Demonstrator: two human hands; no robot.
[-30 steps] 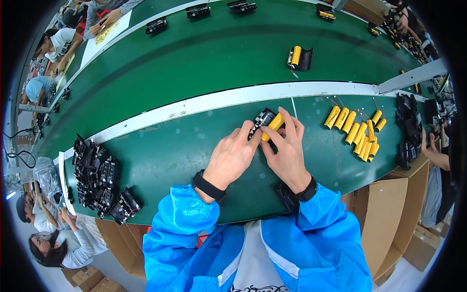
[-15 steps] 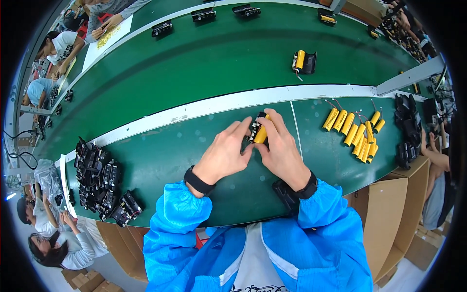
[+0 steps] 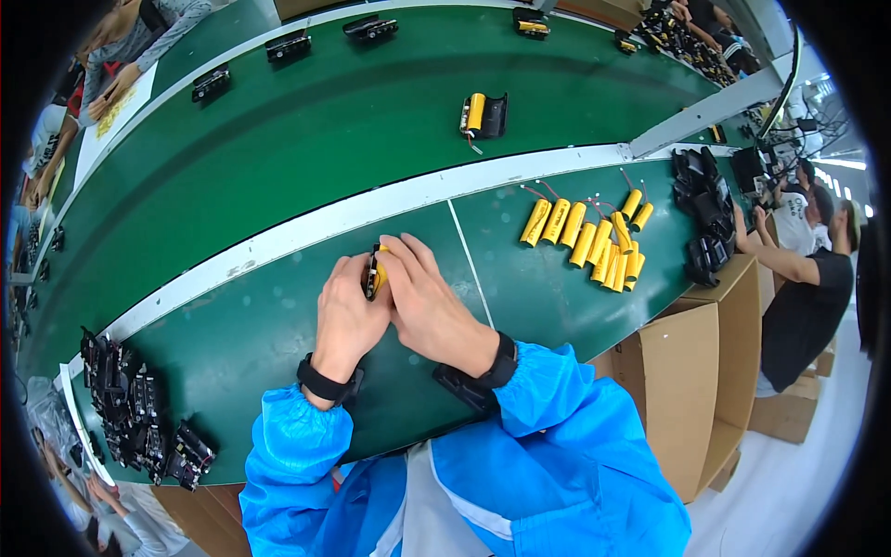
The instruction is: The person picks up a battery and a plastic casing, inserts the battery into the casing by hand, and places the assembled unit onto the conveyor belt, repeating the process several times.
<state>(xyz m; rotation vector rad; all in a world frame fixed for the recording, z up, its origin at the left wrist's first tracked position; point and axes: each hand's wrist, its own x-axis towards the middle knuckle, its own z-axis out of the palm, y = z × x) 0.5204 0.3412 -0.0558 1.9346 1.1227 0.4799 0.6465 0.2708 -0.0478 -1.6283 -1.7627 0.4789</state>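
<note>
Watching remotely, I saw both hands draw together above the green worktop (image 3: 278, 357), the left hand (image 3: 351, 308) curled around a hard black housing (image 3: 373, 280), the right hand (image 3: 425, 302) closed over its smooth yellow cylindrical battery (image 3: 381, 270), mostly hidden and, I judged, nearer seated.

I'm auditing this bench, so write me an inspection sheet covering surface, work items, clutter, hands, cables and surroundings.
Surface: green table, crossed by a white strip.
Work items: black-and-yellow piece between both hands; loose yellow cells grouped at right.
Clutter: jumbled pile of black assemblies at left; black casings heaped at right.
Hands: left hand and right hand closed around the piece, fingertips partly hidden.
Cables: thin leads on some cells; dark cable at upper right.
Surroundings: cardboard box, co-worker in dark shirt at right.
</note>
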